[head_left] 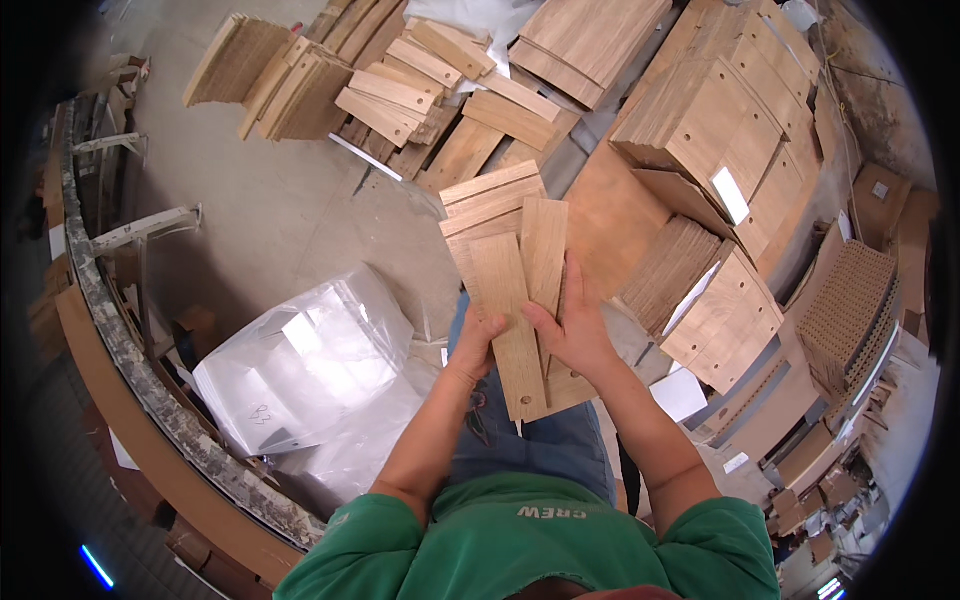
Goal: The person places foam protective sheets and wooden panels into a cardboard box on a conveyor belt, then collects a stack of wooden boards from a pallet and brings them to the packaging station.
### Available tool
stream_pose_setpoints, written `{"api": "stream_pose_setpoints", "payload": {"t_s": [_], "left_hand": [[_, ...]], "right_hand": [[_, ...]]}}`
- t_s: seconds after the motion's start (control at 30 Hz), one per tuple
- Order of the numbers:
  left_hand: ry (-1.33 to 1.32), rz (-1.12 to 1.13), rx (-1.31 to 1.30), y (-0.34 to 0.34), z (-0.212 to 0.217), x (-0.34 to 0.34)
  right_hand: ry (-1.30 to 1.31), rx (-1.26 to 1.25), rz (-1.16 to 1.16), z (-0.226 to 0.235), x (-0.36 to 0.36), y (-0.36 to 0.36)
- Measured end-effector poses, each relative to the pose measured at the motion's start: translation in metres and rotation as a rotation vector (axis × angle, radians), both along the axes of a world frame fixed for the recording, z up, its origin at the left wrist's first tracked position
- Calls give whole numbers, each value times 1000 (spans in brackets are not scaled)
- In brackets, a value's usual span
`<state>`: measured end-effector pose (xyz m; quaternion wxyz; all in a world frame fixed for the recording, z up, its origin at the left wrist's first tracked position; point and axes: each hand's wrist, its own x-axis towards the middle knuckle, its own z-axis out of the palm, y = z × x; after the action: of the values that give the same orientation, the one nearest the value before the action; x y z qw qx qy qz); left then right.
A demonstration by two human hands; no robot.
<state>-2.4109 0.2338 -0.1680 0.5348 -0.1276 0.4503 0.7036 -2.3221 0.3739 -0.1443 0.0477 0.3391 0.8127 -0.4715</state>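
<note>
Several flat wooden boards (505, 285) are fanned out in front of my body, held between both hands. My left hand (475, 345) grips their left edge, its thumb lying on the front board. On the right side my right hand (578, 325) is wrapped round them, with the thumb across the front and the fingers along the outer edge. The uppermost board has a small round hole near its lower end. Another board with a grooved face shows at the top of the fan. Most of my fingers are hidden behind the wood.
Loose wooden boards (395, 95) lie in piles ahead. At right stand tall stacks of wooden panels with holes (715, 110) and a lower panel stack (725, 320). Clear plastic wrapping (300, 365) covers a white bundle at left, beside a long curved-looking bench edge (150, 370).
</note>
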Motion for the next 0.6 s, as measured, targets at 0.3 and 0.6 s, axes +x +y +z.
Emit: {"api": "stream_pose_setpoints", "payload": {"t_s": [0.3,0.6], "left_hand": [[-205,10,-148,7,-104,-61],[-354,-170,-121,26,-241,-52]], "right_hand": [[-131,-736,-302,-147,-78,95],[88,254,-428,-409,-163,343]]}}
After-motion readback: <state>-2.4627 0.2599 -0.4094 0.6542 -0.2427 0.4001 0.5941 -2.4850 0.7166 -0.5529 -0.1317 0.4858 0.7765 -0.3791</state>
